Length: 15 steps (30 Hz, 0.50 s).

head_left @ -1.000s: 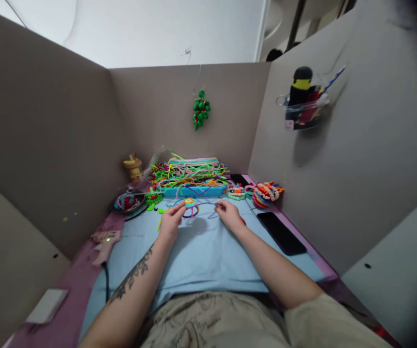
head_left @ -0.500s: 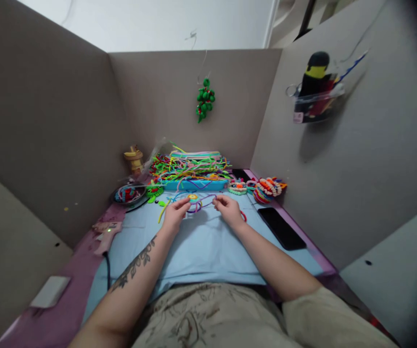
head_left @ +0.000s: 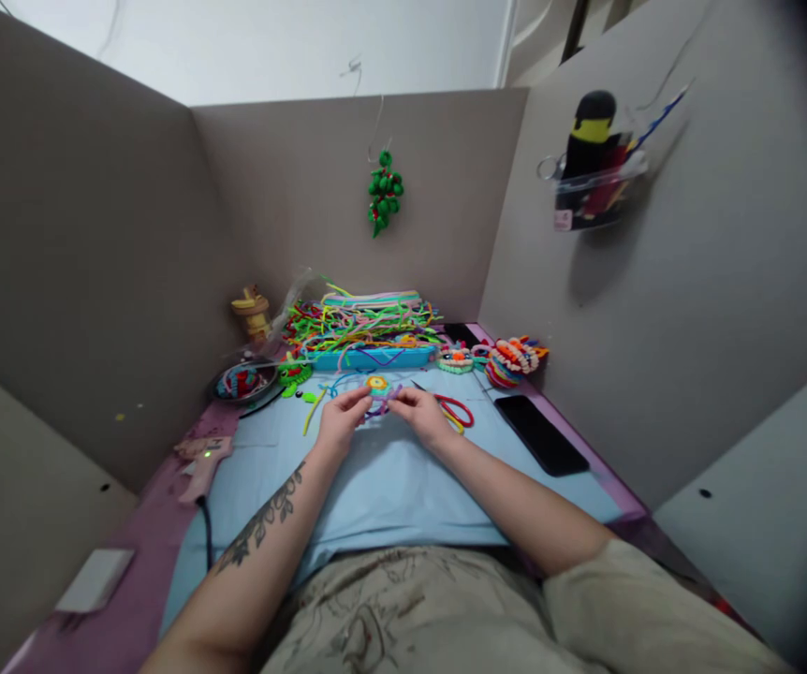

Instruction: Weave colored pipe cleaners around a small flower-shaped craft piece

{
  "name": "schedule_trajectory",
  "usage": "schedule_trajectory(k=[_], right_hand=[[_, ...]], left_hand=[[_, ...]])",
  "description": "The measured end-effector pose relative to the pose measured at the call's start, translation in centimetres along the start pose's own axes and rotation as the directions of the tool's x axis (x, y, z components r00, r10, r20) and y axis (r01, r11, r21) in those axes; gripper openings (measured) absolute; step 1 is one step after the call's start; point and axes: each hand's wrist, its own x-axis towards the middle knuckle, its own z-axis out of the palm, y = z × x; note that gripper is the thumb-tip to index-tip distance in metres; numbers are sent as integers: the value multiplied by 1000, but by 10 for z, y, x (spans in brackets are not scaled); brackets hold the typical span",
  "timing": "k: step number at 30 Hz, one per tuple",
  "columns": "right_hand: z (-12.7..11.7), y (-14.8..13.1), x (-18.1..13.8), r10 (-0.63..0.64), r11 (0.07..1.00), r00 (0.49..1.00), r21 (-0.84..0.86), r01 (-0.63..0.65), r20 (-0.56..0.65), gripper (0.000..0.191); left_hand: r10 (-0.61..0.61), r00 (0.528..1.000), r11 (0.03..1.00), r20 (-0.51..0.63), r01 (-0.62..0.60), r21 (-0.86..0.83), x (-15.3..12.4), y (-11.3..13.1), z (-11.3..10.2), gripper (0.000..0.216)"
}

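Note:
A thin purple cord (head_left: 377, 411) runs between my two hands above the light blue mat. My left hand (head_left: 340, 423) pinches it on the left side with closed fingers. On the other side, thumb and forefinger of my right hand (head_left: 420, 416) are pressed together on the same cord, close to the left fingertips. Just behind the fingers is a small round woven piece (head_left: 376, 383) with a yellow and orange centre, partly hidden. Scissors with red and yellow handles (head_left: 455, 413) lie beside my right hand. A yellow-green strand (head_left: 314, 413) lies left of my left hand.
A blue tray (head_left: 375, 359) heaped with colourful cords stands at the back. A black phone (head_left: 541, 435) lies right, a pink glue gun (head_left: 203, 468) left. Finished woven pieces (head_left: 512, 360) sit back right; a metal bowl (head_left: 273, 383) is back left. Grey partitions (head_left: 446, 187) enclose the table.
My hands have drawn closer together, the right one moving left, so the cord between them spans a shorter gap. The scissors are now more exposed. The whole view shifted slightly.

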Motion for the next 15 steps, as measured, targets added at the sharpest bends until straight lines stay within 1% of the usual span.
schedule_trajectory(k=[3, 6, 7, 8, 10, 12, 13, 15], right_hand=[[5, 5, -1, 28, 1000, 999, 11, -28, -22, 25], [9, 11, -2, 66, 993, 998, 98, -67, 16, 22], [10, 13, -3, 83, 992, 996, 96, -85, 26, 23], [11, 14, -4, 99, 993, 995, 65, -101, 29, 25], [12, 14, -6, 110, 993, 994, -51, -109, 23, 32], [14, 13, -7, 77, 987, 997, -145, -73, 21, 35], [15, 12, -7, 54, 986, 998, -161, -47, 38, 34], [16, 11, -7, 24, 992, 996, -123, -13, 87, 28]], left_hand=[[75, 997, 996, -24, -74, 50, -3, 0, 2, 41], [194, 981, 971, -17, -190, 144, -8, 0, 4, 35], [239, 971, 955, -19, -231, 187, -10, 0, 5, 33], [283, 959, 934, -20, -271, 231, -13, 0, 6, 31], [354, 935, 893, -13, -333, 302, -16, 1, 8, 27], [384, 923, 870, -1, -362, 335, -18, 2, 9, 25], [389, 921, 867, -1, -366, 338, -19, 3, 10, 24], [385, 923, 871, -11, -359, 334, -18, 4, 10, 24]])
